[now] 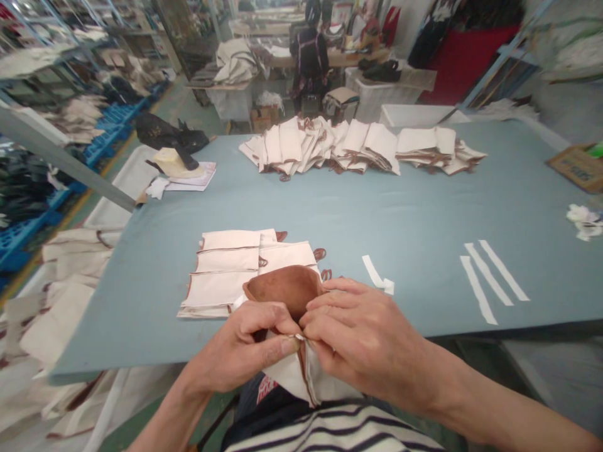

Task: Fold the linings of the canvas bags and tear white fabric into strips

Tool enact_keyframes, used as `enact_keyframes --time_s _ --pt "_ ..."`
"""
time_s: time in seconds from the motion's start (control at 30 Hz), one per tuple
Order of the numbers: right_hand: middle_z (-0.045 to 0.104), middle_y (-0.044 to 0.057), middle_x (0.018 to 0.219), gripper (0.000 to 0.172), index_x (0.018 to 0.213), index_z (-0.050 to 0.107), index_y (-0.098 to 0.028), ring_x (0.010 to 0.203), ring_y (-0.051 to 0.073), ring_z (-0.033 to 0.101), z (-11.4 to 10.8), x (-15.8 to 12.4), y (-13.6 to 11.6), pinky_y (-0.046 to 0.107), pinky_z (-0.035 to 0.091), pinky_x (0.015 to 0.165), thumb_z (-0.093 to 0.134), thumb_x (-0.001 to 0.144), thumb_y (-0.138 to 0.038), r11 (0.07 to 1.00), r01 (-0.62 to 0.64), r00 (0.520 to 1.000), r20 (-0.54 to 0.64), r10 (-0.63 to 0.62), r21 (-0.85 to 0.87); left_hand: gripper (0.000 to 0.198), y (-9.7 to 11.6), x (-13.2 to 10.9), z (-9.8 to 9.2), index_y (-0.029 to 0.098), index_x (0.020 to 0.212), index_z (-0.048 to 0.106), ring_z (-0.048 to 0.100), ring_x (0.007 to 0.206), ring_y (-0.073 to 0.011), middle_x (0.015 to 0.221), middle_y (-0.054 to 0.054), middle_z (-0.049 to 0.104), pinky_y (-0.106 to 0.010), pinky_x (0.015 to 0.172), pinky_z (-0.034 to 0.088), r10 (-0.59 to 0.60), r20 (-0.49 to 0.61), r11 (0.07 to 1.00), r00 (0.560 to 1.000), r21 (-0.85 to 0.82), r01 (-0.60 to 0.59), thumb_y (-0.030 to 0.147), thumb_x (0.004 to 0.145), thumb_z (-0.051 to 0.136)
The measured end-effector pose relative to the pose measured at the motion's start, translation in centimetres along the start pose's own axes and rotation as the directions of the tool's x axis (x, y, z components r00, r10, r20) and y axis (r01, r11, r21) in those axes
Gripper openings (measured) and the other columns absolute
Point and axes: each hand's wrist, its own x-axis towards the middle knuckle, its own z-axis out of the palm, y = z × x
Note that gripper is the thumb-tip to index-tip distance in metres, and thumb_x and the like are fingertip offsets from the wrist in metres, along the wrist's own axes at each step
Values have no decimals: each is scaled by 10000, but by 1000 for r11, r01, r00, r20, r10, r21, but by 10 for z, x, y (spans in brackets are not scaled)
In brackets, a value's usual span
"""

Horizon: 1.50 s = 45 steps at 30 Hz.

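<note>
Between my hands, over my lap at the table's front edge, is a cream fabric pouch (287, 370) with a brown lining showing at its open mouth. My left hand (252, 339) pinches its seam edge between thumb and forefinger. Close against it, my right hand (362, 333) has its fingers bent onto the same edge; its fingertips are partly hidden. A brown-trimmed seam runs down the pouch below the fingers. Just behind it lie several stacked cream pouches (226, 260) with brown edges and small brown loops.
On the blue-green table (414, 226), white strips (490, 273) lie at right and a shorter strip (373, 271) nearer the middle. A long heap of cream pouches (330, 147) spans the back. A cardboard box (577, 168) sits far right. Beyond, a person (309, 53) sits.
</note>
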Motion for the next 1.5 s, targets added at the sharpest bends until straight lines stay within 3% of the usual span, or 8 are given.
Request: enact_keyframes --time_s 0.27,0.37,0.53,0.7,0.93,1.23,1.37,1.5 --pt "740 30 735 252 724 603 -201 693 158 695 10 4 7 327 568 799 495 907 -65 996 68 992 -105 -74 -58 210 2 7 3 173 680 512 326 553 -82 594 74 369 -202 519 279 -57 -11 996 998 75 58 260 861 570" --pt "707 23 686 262 691 583 -195 654 156 667 13 4 13 305 542 707 493 897 -61 994 91 988 -117 -97 -59 159 4 10 6 173 666 510 326 524 -76 575 70 402 -191 484 264 -77 12 995 997 59 76 240 804 551" --pt "690 21 677 207 715 587 -196 626 160 627 16 7 24 300 471 637 496 856 -75 999 37 998 -56 -35 36 180 -1 10 7 170 656 508 361 528 -79 584 46 462 -183 494 292 -99 2 994 995 55 99 269 792 573" --pt "676 4 673 176 741 604 -198 639 154 607 11 12 31 307 457 687 506 829 -81 978 -41 999 -1 42 206 167 -4 11 0 164 667 543 364 533 -81 584 53 459 -183 517 315 -48 -29 997 998 60 49 250 804 586" --pt "699 29 787 103 825 622 -205 807 188 658 6 11 28 367 476 819 539 837 -145 936 -84 996 45 73 342 157 -1 16 -2 158 659 555 398 524 -77 583 46 503 -175 513 323 -22 -20 1000 1000 8 22 210 806 574" --pt "733 28 816 95 816 640 -219 911 199 700 7 13 31 443 454 1037 587 801 -142 964 -49 998 -19 56 261 130 -3 18 -6 161 696 560 459 561 -107 625 11 549 -206 534 374 -125 5 992 992 -5 126 242 798 558" --pt "750 23 823 107 833 658 -213 850 170 723 6 15 33 434 452 1070 590 813 -132 961 -35 999 -19 42 273 142 -1 19 -8 162 690 551 470 544 -107 626 0 564 -205 514 369 -154 10 988 988 16 154 262 791 556" --pt "747 5 778 126 838 651 -215 745 142 717 5 17 34 409 474 1056 583 826 -108 964 -13 1000 -9 16 267 146 2 21 -9 162 652 532 426 532 -85 598 21 525 -178 494 334 -110 -8 992 994 55 110 236 773 565"
